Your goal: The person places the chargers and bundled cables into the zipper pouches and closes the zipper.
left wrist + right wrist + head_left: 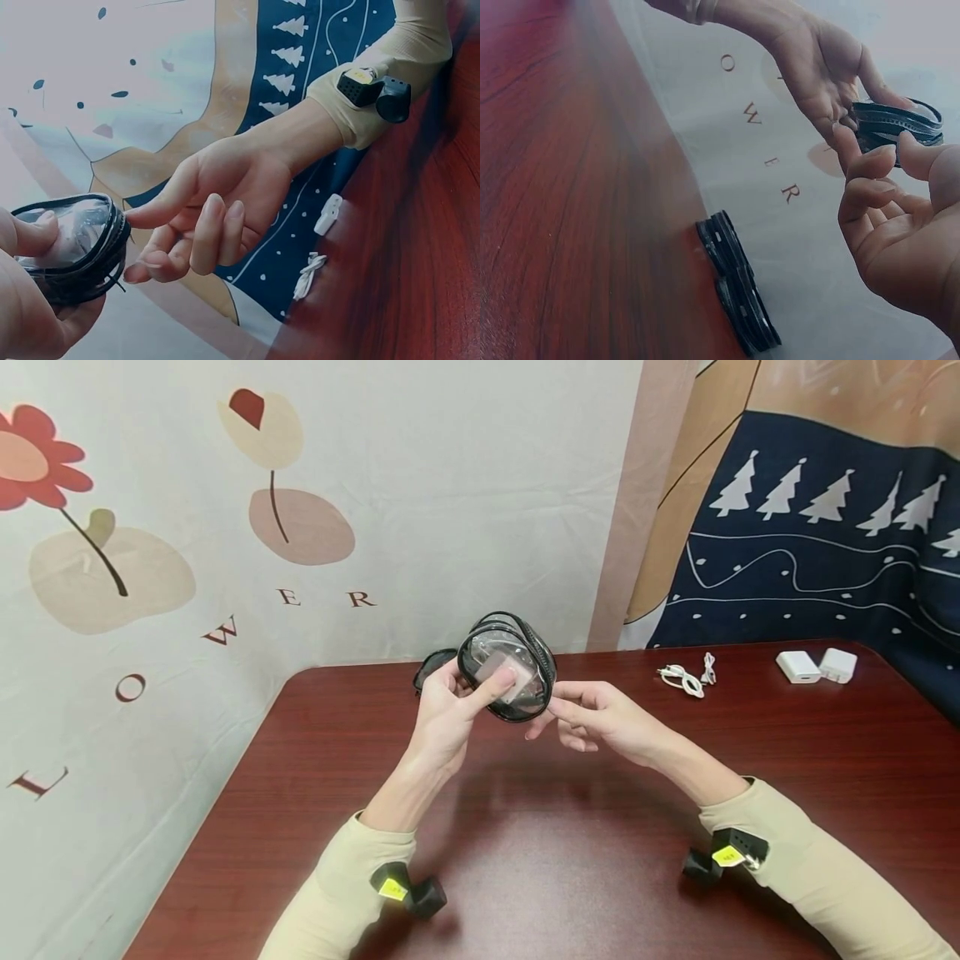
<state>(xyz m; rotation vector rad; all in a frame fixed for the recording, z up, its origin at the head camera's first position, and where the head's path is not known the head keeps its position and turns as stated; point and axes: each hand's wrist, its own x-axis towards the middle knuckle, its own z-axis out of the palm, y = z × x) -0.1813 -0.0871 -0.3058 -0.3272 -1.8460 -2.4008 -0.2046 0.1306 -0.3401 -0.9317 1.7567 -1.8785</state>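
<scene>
A small round clear pouch (527, 652) with black zip edging is held up above the table. My left hand (444, 714) grips its left side, the thumb laid across the clear face. A pale squarish thing (517, 687) shows through the plastic by that thumb; its kind is unclear. At the pouch's right edge my right hand (607, 717) pinches the rim between thumb and forefinger, the other fingers loosely bent. Whether it has the zip pull is hidden. In the left wrist view, a thin black cord or pull (118, 286) hangs from the edging.
Two more black-edged pouches (726, 244) lie along the table's back edge, partly hidden by my left hand in the head view. A bundled white cable (684, 679) and two white charger blocks (798, 667) sit at the back right. Printed cloth (465, 510) hangs behind the table.
</scene>
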